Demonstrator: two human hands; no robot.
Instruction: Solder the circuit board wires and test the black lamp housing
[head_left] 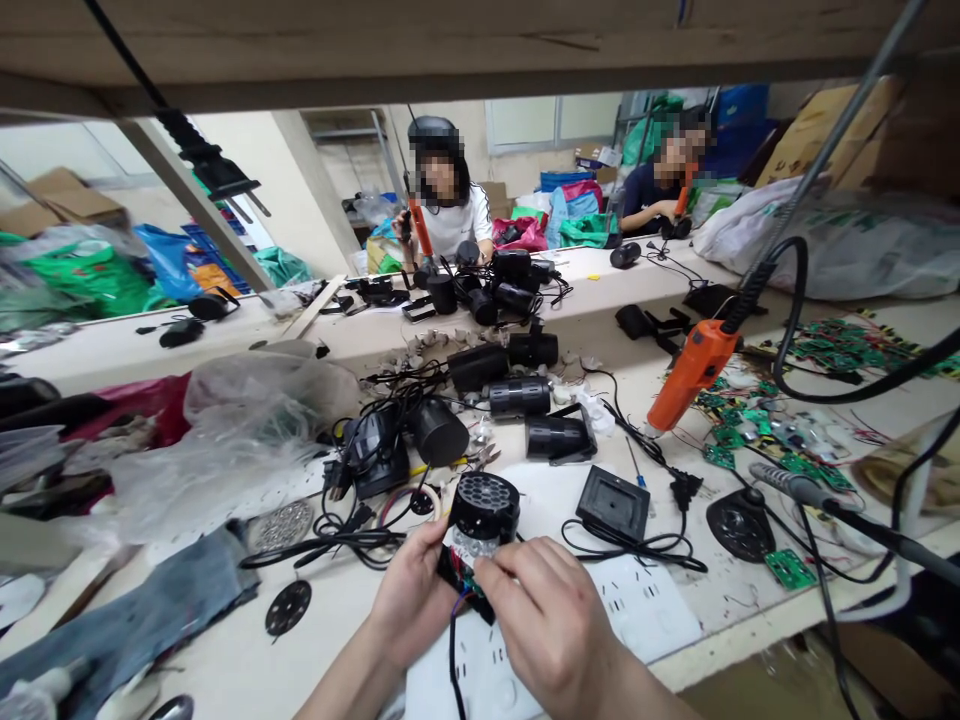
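My left hand [412, 590] is wrapped round a small black lamp-like housing [486, 502] with a honeycomb pattern on top. Its side is open and shows a clear plastic part, coloured wires and a bit of green circuit board. Thumb and fingers of my right hand [544, 610] are pinched together at those wires; what exactly they grip is hidden. A black cable [453, 650] hangs from the housing towards me. Just beyond it lie pliers [480, 458] with yellow handles. To the right sits a square black base [613, 503] with its cord, beside a thin screwdriver [639, 468].
An orange electric screwdriver [691, 375] hangs at right, near green circuit boards [787, 440] and a soldering iron [795, 485]. Black lamp housings [517, 396] and tangled cables lie ahead. Plastic bags [225, 450] and blue cloth [150, 620] are left. Two people work across the bench.
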